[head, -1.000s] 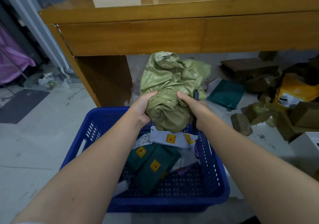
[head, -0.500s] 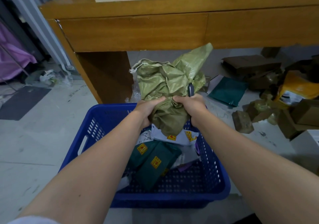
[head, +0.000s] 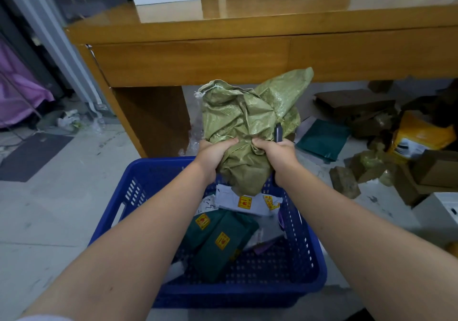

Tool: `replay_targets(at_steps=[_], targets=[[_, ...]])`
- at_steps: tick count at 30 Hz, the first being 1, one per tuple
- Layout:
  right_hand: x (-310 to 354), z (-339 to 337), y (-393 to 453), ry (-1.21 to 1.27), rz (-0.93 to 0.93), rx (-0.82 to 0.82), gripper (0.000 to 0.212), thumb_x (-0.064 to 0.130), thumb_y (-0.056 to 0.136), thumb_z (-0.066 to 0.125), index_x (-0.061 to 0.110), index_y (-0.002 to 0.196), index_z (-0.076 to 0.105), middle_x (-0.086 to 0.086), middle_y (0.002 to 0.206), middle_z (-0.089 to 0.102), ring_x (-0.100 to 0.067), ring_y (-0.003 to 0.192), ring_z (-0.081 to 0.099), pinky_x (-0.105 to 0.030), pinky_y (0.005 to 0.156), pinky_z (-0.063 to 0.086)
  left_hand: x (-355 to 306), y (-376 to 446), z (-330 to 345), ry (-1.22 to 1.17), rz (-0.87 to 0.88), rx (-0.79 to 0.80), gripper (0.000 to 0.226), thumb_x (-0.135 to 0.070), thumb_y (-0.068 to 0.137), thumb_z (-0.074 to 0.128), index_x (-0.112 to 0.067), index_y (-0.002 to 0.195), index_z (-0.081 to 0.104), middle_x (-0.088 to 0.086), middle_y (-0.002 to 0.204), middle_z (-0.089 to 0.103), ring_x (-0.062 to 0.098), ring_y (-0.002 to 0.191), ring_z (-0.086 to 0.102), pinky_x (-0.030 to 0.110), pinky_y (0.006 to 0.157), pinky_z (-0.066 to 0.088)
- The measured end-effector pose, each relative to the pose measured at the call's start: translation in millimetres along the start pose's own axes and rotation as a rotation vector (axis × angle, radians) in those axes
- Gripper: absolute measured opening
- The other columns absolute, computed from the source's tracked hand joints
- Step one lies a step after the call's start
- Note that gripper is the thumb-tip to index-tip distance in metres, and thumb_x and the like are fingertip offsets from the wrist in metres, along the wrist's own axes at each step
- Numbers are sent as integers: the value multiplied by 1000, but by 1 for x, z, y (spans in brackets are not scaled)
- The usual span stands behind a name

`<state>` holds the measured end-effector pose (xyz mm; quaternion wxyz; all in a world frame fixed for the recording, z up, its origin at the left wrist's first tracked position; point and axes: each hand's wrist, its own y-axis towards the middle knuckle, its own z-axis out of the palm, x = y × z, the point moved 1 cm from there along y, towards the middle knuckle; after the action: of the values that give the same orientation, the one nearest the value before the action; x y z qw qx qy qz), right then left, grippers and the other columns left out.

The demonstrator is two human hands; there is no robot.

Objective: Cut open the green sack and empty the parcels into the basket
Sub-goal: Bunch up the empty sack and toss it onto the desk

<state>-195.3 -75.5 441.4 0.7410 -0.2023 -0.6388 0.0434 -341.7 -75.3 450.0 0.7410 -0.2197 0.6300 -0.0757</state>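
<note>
The crumpled green woven sack (head: 244, 122) hangs over the far end of the blue plastic basket (head: 307, 251). My left hand (head: 212, 156) grips its left side and my right hand (head: 277, 156) grips its right side. A dark knife handle (head: 278, 132) sticks up out of my right fist, next to the sack. In the basket lie dark green parcels (head: 218, 242) with yellow stickers and a white parcel (head: 244, 201) just below the sack's lower end. The sack's white drawstring (head: 202, 92) shows at its top left.
A wooden desk (head: 247, 55) stands right behind the basket, its leg at the left. Cardboard boxes (head: 354, 100), a green mailer (head: 322, 138) and a yellow package (head: 416, 137) lie scattered on the floor to the right. A dark mat (head: 32, 156) lies at the left.
Both hands closed tighter on the sack and bunched it, lifting it slightly. The sack's upper part unfolded upward, with one corner now sticking up to the right.
</note>
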Motion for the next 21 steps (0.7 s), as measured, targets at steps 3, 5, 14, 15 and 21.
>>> replay_targets(at_steps=[3, 5, 14, 15, 21], targets=[[1, -2, -2, 43, 17, -6, 41, 19, 76, 81, -2, 105, 59, -17, 103, 69, -31, 92, 68, -45, 85, 57, -1, -1, 1, -46, 9, 17, 75, -20, 76, 81, -17, 134, 34, 9, 113, 59, 26, 92, 65, 37, 70, 57], [2, -3, -3, 91, 25, -16, 35, 21, 78, 80, 3, 97, 58, -15, 103, 68, -31, 94, 67, -45, 87, 56, -1, -6, 2, -54, -28, 37, 78, -32, 79, 77, -27, 138, 26, 3, 107, 56, 24, 93, 63, 43, 76, 57], [39, -7, -14, 190, -52, -62, 40, 31, 72, 80, 11, 96, 56, -13, 109, 67, -32, 99, 66, -50, 93, 53, -18, -25, 19, -201, 139, 163, 55, -21, 91, 64, -25, 130, 26, 1, 111, 50, 21, 98, 62, 58, 95, 50], [49, -9, -17, 199, -75, -62, 35, 29, 73, 80, 12, 93, 56, -12, 105, 68, -31, 97, 66, -50, 92, 53, -26, -27, 23, -173, 185, 163, 52, -18, 90, 64, -26, 127, 27, 0, 110, 51, 20, 98, 62, 55, 94, 52], [107, -15, -38, 255, -191, -40, 40, 33, 68, 72, 16, 98, 52, -11, 107, 64, -33, 100, 64, -52, 95, 50, -84, -45, 45, -52, 404, 99, 55, -15, 84, 68, -29, 124, 33, 4, 114, 55, 20, 98, 62, 38, 74, 56]])
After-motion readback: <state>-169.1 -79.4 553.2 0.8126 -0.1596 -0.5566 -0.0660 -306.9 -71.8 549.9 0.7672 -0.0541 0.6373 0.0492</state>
